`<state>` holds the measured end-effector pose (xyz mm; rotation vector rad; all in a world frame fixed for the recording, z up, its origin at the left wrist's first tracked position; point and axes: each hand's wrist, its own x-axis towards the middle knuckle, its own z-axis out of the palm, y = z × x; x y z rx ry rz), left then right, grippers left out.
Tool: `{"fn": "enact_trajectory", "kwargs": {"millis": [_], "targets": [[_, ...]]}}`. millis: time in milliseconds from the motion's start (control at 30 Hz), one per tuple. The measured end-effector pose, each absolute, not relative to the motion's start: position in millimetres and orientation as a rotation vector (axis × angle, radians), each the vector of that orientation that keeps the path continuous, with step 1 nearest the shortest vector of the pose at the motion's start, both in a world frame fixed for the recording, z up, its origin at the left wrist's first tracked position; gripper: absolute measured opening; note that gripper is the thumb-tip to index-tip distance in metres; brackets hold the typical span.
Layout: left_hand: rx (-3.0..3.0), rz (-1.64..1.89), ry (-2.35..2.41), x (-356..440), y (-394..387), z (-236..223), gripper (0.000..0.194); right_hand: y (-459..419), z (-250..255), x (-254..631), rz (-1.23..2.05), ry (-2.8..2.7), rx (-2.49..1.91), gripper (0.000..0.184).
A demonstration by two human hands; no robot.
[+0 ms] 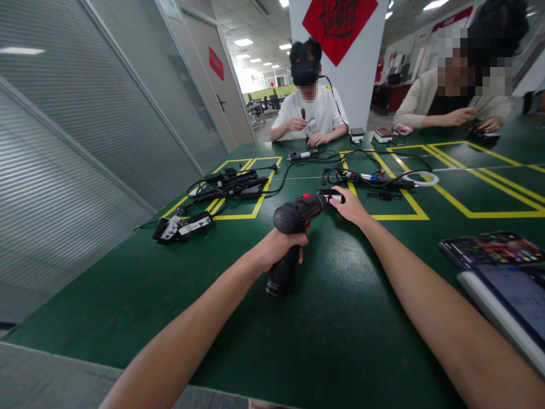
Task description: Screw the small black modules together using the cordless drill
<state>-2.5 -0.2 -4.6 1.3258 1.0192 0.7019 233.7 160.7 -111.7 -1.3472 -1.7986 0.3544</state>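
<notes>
My left hand point(275, 248) is wrapped round the grip of a black cordless drill point(293, 217) with red switches. The drill is tilted, its chuck pointing away and to the right. At the drill's front end, my right hand point(349, 205) grips a small black and silver piece point(336, 198) low over the green table point(323, 335). Whether the bit touches that piece, I cannot tell. Part of the piece is hidden behind my fingers.
Black cables and adapters point(238, 183) lie to the left, beside an opened black housing point(183, 226). A corded tool point(370, 178) and a white ring point(421, 179) lie beyond my right hand. Phones point(494, 250) lie at right. Two people point(317, 108) sit across the table.
</notes>
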Motion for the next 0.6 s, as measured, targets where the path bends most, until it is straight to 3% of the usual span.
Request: {"fn": "enact_trajectory", "kwargs": {"millis": [600], "targets": [[1.297,0.703,1.018,-3.9,0.9,-6.3,0.026,159.4,-110.8,233.6,0.338,-1.806,-1.349,0.048]]}}
